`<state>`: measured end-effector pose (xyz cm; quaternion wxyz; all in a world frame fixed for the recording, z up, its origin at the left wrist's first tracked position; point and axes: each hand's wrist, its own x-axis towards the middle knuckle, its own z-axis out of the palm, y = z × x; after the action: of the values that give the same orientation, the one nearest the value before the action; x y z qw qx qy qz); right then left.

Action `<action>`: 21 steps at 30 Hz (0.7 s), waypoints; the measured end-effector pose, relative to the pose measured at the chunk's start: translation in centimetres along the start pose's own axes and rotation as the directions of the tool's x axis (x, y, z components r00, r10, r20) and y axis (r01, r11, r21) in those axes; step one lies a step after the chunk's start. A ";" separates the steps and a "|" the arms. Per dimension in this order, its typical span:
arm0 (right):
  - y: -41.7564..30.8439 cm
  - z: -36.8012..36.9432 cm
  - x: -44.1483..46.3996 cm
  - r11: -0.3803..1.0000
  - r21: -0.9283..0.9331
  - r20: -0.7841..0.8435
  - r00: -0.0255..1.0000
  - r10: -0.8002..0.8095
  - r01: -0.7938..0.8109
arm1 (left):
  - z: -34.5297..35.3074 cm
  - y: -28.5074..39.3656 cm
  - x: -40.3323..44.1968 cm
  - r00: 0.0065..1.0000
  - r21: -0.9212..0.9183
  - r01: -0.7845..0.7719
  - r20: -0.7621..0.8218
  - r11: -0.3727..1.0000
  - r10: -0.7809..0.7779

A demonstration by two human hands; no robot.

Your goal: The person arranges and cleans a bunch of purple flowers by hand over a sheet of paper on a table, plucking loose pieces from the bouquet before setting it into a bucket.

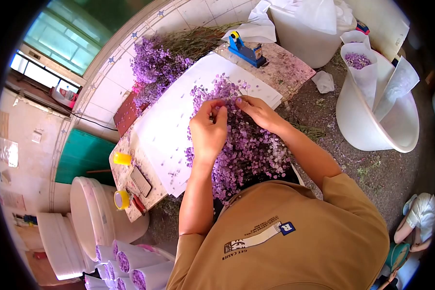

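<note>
A large bunch of small purple flowers (241,154) lies in front of the person's chest, over the near edge of white paper sheets (166,130). My left hand (209,129) is at the bunch's upper left, its fingers curled in, with flowers around the fingertips; what they pinch is too small to make out. To its right, my right hand (260,112) has thumb and fingers pressed together among the upper blossoms, and what lies between them is hidden. The two hands are close but apart. Loose petals are scattered on the paper.
Behind the paper lie more purple flowers (154,63) and a blue tape dispenser (246,50). Yellow tape (122,199), a phone (140,181) and red-handled pliers (139,205) are at left. White tubs (345,116) stand right; wrapped bouquets (137,258) lower left. Another person (420,217) crouches lower right.
</note>
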<state>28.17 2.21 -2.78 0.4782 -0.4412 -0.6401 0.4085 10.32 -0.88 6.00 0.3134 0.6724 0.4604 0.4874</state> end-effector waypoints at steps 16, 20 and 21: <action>0.5 0.9 -0.3 0.990 -0.141 -0.018 1.000 -0.020 0.018 | 1.8 -0.7 1.3 0.948 0.520 -0.225 -0.078 0.824 0.308; 0.7 0.9 -0.2 0.981 -0.193 -0.019 0.999 -0.038 0.034 | 1.8 -0.8 1.3 0.927 0.622 -0.267 -0.045 0.736 0.374; 1.0 0.9 -0.2 0.982 -0.182 -0.033 0.998 -0.049 0.042 | 1.8 -0.8 1.2 0.933 0.620 -0.250 -0.051 0.744 0.356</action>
<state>27.46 2.16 -3.94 0.4572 -0.4755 -0.6755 0.3295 11.84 0.62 5.14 -0.0408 0.7597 0.5001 0.4136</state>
